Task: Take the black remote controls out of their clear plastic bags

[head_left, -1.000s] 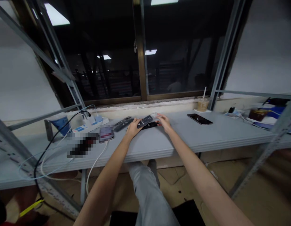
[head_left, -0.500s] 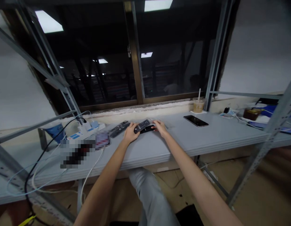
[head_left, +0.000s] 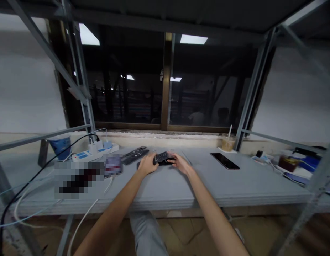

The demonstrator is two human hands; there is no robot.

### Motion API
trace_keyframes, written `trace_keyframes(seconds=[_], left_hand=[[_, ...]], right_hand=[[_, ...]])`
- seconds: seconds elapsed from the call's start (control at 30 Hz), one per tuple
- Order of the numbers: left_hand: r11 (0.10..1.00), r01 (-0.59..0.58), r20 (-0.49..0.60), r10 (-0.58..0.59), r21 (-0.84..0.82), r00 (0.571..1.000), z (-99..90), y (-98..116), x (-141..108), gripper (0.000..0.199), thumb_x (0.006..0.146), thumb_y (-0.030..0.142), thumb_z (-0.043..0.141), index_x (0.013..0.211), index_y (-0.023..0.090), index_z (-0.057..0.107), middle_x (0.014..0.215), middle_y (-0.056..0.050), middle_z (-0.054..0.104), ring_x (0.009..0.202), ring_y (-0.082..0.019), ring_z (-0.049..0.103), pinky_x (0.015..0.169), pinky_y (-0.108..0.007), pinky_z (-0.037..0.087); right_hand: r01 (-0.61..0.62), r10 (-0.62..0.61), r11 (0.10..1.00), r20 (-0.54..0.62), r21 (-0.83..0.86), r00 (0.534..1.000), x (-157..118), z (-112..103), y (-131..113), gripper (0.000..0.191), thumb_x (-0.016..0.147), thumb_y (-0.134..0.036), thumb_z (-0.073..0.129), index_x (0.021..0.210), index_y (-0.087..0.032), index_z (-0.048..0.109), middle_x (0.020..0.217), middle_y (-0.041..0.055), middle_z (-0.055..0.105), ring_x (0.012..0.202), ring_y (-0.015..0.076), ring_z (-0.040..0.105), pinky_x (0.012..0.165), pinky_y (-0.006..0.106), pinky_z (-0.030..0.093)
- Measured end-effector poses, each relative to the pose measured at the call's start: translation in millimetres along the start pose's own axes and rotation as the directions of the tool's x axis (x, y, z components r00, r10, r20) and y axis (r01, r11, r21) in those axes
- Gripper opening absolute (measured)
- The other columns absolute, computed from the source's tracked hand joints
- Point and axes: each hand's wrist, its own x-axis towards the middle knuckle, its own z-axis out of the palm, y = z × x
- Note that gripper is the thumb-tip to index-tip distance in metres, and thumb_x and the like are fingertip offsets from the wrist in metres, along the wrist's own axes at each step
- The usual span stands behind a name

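Between my two hands, low over the grey tabletop, is a black remote control (head_left: 162, 156) with rows of small buttons. My left hand (head_left: 148, 165) is closed around its left end. At the right end the fingers of my right hand (head_left: 181, 163) are curled against it. Another dark object, which looks like a second remote, lies partly hidden beneath it and my fingers. To the left of my left hand, dark remotes (head_left: 135, 155) lie side by side on the table, partly overlapping.
A black phone (head_left: 224, 160) lies to the right, with a drink cup and straw (head_left: 228, 143) behind it. On the left are a white power strip (head_left: 95, 153), a blue container (head_left: 59, 148), loose cables and a blurred patch. Metal shelf posts (head_left: 252, 96) frame the table.
The camera view has tilted up and shifted, so the table appears lower. Both hands stay at the remote control, which now sits flatter between them.
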Motion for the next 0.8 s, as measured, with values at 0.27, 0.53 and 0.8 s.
trace_keyframes(seconds=[0.27,0.53,0.8], left_hand=[[0.996,-0.058,-0.051,0.061,0.065,0.997,11.7,-1,0,0.041,0.08,0.051,0.043,0.105,0.02,0.053,0.103,-0.008,0.06,0.096,-0.023,0.056,0.085,-0.034,0.04],[0.944,-0.245,-0.117,0.275,0.219,0.954,23.7,-10,19,0.042,0.077,0.043,0.051,0.112,0.019,0.051,0.103,-0.011,0.057,0.096,-0.025,0.052,0.084,-0.038,0.036],[0.929,-0.329,-0.136,0.352,0.167,0.926,52.3,-29,48,0.045,0.068,0.049,0.055,0.101,0.018,0.055,0.094,-0.01,0.058,0.088,-0.025,0.053,0.078,-0.036,0.039]], right_hand=[[-0.023,0.029,0.997,-0.084,0.072,0.996,4,-4,8,0.018,0.081,-0.021,0.042,0.086,-0.019,0.059,0.094,0.0047,0.063,0.067,0.0108,0.062,0.044,0.017,0.044],[-0.233,0.227,0.96,0.058,0.154,0.972,12,-35,3,0.013,0.083,-0.027,0.046,0.084,-0.018,0.055,0.073,0.0008,0.062,0.066,0.0101,0.063,0.04,0.012,0.04],[-0.338,0.341,0.939,0.064,-0.056,0.938,37,-47,-4,0.014,0.078,-0.029,0.056,0.09,-0.022,0.057,0.088,0.0022,0.063,0.064,0.0088,0.063,0.033,0.009,0.036]])
